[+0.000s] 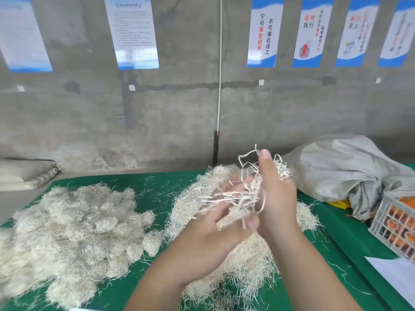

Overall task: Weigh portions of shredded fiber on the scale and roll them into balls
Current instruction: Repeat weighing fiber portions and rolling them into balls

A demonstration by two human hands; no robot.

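Two hands meet above the green table (157, 198) in the head view, the only view supplied, with a small tuft of shredded fiber (244, 194) caught between them. The right hand (276, 198) stands upright, fingers extended toward the wall, its palm turned leftward against the tuft; loose strands curl over and behind its fingertips. The left hand (215, 234) lies just to the left of and below the right, palm turned toward it, fingers partly bent around the strands from the near side. Motion blur prevents a firmer reading of its grip.

The tuft's longer strands run roughly crosswise, from the left hand's fingers toward the right palm. It hangs loose and unshaped, so I judge the rolling to be at an early stage. The palms face each other across the tuft, which is the relation that the rolling depends on.

Directly beneath both hands, on the table, lies the loose fiber heap (235, 254), nearer to the left forearm. Well to the left of the left hand sits a pile of finished balls (74, 230), so the left hand is the closer one for setting a ball down there.

No scale is visible. To the right of the right hand stand a grey sack (345, 167) and a plastic crate (395, 223).
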